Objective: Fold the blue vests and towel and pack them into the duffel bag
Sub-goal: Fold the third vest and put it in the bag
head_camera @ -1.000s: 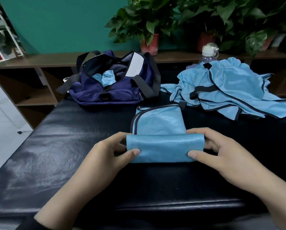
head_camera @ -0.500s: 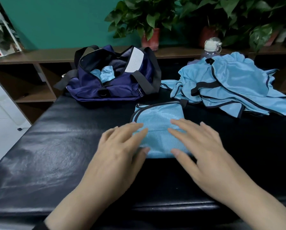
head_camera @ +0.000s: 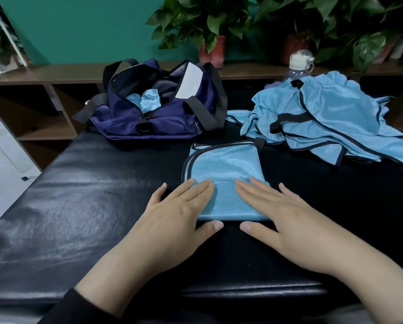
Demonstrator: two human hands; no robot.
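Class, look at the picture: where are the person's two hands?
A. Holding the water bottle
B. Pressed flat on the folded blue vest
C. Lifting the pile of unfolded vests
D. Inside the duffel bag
B: the left hand and right hand lie palm-down, fingers spread, on the folded blue vest on the black table.

Both hands flat, fingers spread: left hand [head_camera: 174, 213] and right hand [head_camera: 275, 216] press the near fold of a blue mesh vest [head_camera: 226, 174] on the black padded bench [head_camera: 55, 206]. Open navy duffel bag [head_camera: 158, 113] far left; heap of unfolded blue vests [head_camera: 331, 118] far right.
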